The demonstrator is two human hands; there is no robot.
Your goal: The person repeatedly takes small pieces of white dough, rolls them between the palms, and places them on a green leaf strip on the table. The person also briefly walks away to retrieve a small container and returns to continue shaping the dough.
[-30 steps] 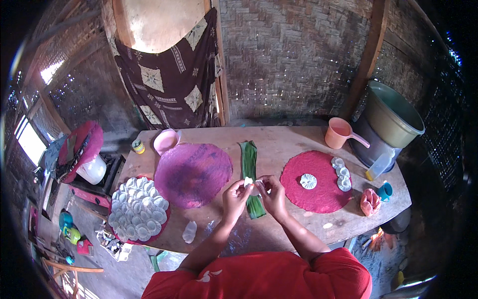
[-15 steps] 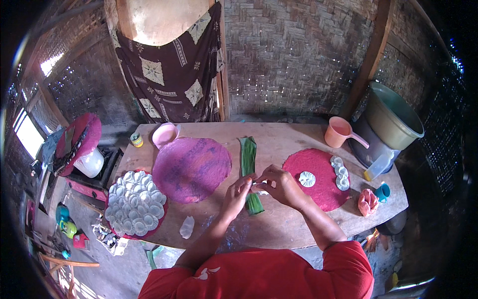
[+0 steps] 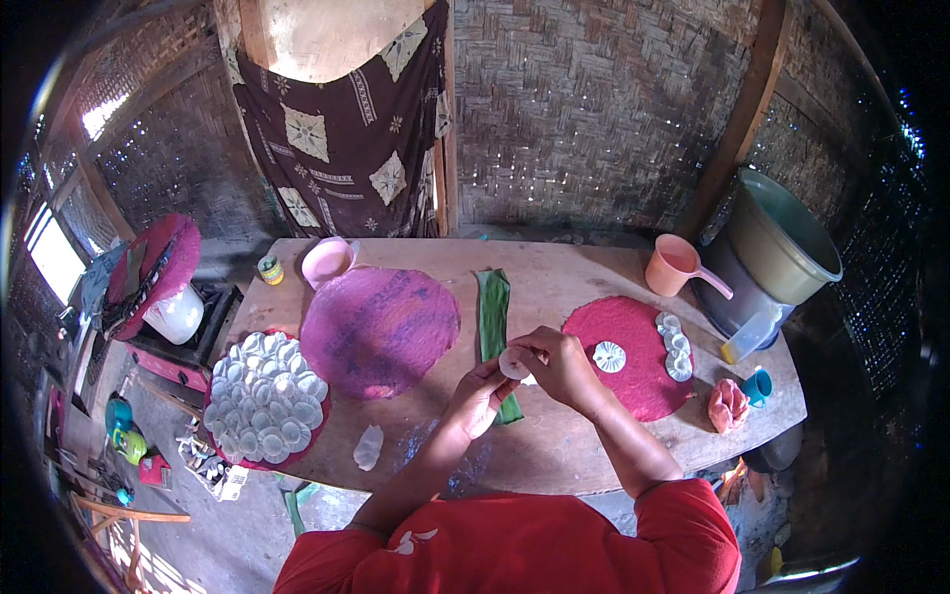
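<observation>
Over the middle of the table, my left hand (image 3: pixel 473 398) grips a small round whitish disc (image 3: pixel 514 362) between thumb and fingers. My right hand (image 3: pixel 561 370) is closed, its fingertips pinching the disc's upper right edge. Below both hands lies a long green leaf strip (image 3: pixel 492 307). A bit of white shows under my right fingers, mostly hidden. To the right, a round red mat (image 3: pixel 633 391) carries a pleated white round piece (image 3: pixel 610 356) and a short row of nested white cups (image 3: pixel 676 346).
Many small white cups (image 3: pixel 265 396) cover another red mat at left. Beside it are a purple round mat (image 3: pixel 381 332), a pink bowl (image 3: pixel 329 261) and a crumpled white piece (image 3: pixel 368 447). At right stand a pink dipper (image 3: pixel 673 265), large tubs (image 3: pixel 782 238) and a teal cup (image 3: pixel 757 386).
The round disc has come into plain view between my hands, tilted up. My left hand has turned with its palm more upward, and my right hand stays close beside it.
</observation>
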